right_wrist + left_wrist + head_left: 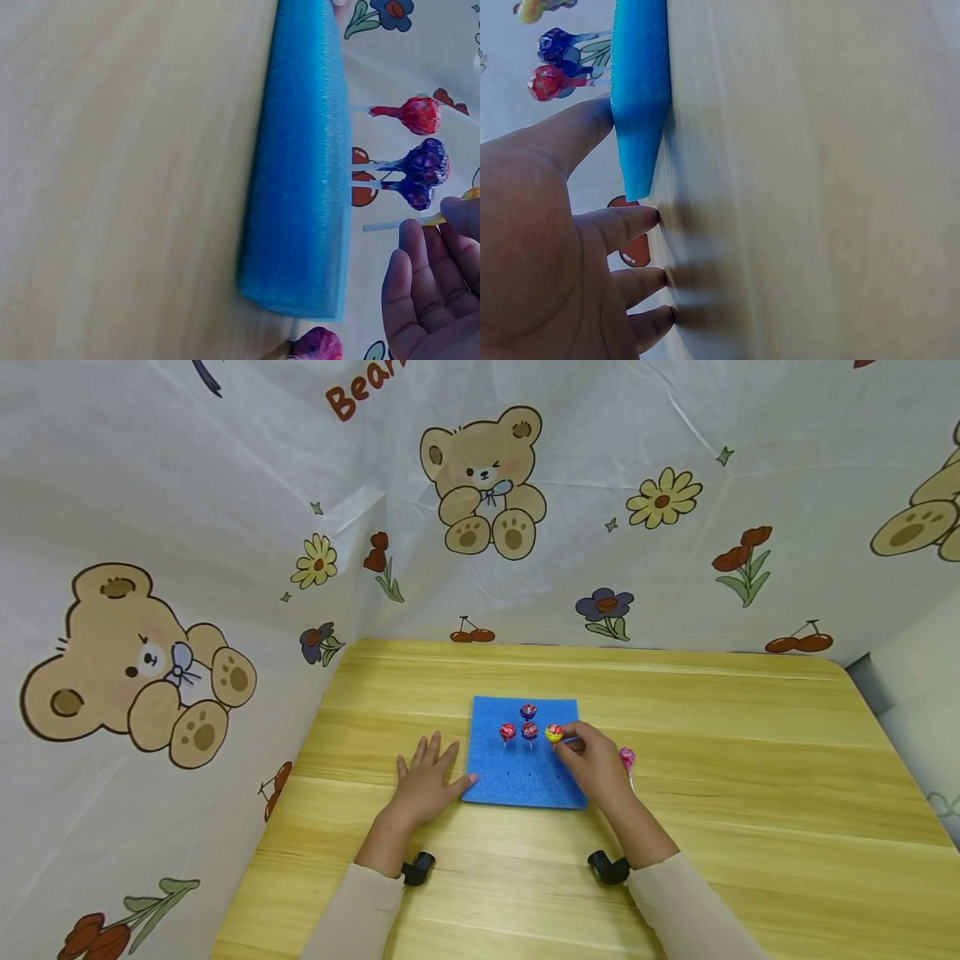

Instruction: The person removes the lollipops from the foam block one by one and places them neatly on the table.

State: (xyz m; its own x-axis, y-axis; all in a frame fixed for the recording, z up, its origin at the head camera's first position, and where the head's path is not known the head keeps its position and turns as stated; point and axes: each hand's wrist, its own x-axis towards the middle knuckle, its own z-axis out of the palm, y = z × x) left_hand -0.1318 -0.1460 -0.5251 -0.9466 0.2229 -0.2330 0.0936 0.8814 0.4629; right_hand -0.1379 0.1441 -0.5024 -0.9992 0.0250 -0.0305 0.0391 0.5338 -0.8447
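Note:
A yellow lollipop is pinched between the thumb and fingers of my right hand, over the right part of a blue foam block. In the right wrist view its white stick ends just short of the foam surface. Standing in the foam are a red lollipop and two purple-blue lollipops, one in front and one behind. My left hand lies with fingers spread on the table, its thumb on the foam's left edge. A pink lollipop lies right of the foam, beside my right hand.
Several small dark holes show in the foam's front part. The wooden table extends on both sides. A white cloth printed with bears and flowers hangs behind and at the left. Black wrist cameras sit at both wrists.

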